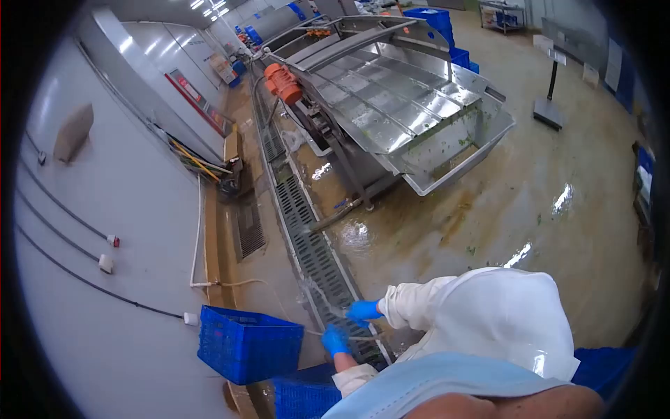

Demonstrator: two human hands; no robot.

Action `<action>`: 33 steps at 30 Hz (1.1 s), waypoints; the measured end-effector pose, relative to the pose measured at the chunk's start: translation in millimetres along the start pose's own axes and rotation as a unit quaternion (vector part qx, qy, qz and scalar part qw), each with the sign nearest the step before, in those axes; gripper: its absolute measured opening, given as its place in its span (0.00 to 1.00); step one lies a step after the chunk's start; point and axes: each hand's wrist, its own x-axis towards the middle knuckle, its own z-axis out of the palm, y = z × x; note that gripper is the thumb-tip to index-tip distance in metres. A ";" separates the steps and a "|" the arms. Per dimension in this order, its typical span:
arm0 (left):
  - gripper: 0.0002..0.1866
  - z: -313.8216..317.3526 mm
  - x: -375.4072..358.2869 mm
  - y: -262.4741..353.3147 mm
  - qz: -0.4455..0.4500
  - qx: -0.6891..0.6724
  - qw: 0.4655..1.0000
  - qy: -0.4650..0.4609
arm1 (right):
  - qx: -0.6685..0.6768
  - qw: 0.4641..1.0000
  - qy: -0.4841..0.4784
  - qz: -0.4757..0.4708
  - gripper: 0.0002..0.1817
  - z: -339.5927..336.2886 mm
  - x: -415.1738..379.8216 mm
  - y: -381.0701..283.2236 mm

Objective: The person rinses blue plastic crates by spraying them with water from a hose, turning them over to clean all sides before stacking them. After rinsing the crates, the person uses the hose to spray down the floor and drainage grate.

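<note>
My right hand (pixel 363 311), in a blue glove, is closed around the end of a thin pale hose. Water (pixel 319 292) sprays from it over the long floor drain grate (pixel 307 244). Just below, my left hand (pixel 336 340), also gloved in blue, is closed on the same hose (pixel 363 339) further back. From a pipe low on the wall, the hose trails across the floor to my hands. Close to my left hand stands a blue plastic crate (pixel 250 346), with a second blue crate (pixel 303 394) below it.
A large stainless steel machine (pixel 412 98) with an orange motor (pixel 282 82) and green scraps stands ahead. The wet floor (pixel 516 202) stretches right, with a platform scale (pixel 548 112) on it. Sockets and cables hang along the left wall (pixel 105 209).
</note>
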 end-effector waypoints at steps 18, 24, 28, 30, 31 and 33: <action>0.11 25.8 -28.4 -96.4 0.076 0.187 0.974 0.106 | -0.394 0.909 -0.132 -0.010 0.19 -22.1 -22.4 60.5; 0.22 5.6 -125.3 -133.2 -0.011 0.381 0.901 0.205 | -0.585 0.743 -0.232 -0.227 0.11 -1.0 -22.7 106.6; 0.19 13.3 -205.2 -193.6 -0.254 0.315 0.897 0.181 | -0.490 0.867 -0.086 -0.018 0.18 19.4 -4.2 68.8; 0.18 24.8 -246.5 -207.4 -0.341 0.337 0.865 0.146 | -0.489 0.869 -0.060 -0.036 0.19 28.2 6.7 73.7; 0.18 32.2 -263.7 -232.7 -0.367 0.338 0.858 0.121 | -0.497 0.862 -0.088 -0.036 0.20 31.6 6.9 74.0; 0.17 50.3 -296.1 -281.2 -0.369 0.334 0.866 0.051 | -0.514 0.846 -0.134 -0.040 0.21 32.3 9.0 71.8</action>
